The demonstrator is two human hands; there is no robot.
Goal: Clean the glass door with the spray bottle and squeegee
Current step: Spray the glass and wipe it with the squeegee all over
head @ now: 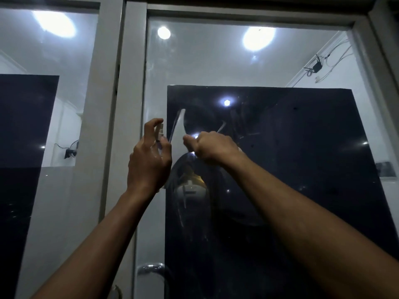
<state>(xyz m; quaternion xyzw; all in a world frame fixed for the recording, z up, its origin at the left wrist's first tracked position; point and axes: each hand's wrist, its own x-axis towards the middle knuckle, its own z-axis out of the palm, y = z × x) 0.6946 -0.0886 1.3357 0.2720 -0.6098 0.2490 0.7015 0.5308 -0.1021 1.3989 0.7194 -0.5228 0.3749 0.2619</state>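
The left hand is holding a small clear spray bottle up near the left edge of the glass door, its fingers curling round the bottle with one arching over the nozzle, seemingly ready to mist the pane. The right hand is clenching around something close to the glass, likely the squeegee, though the tool itself is hidden. Both forearms are reaching upward, wrists raised toward the dark tinted panel.

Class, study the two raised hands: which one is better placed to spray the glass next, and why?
Left. The left hand grips the small spray bottle, a finger on its top, facing the glass door. The right hand is closed around something hard to make out.
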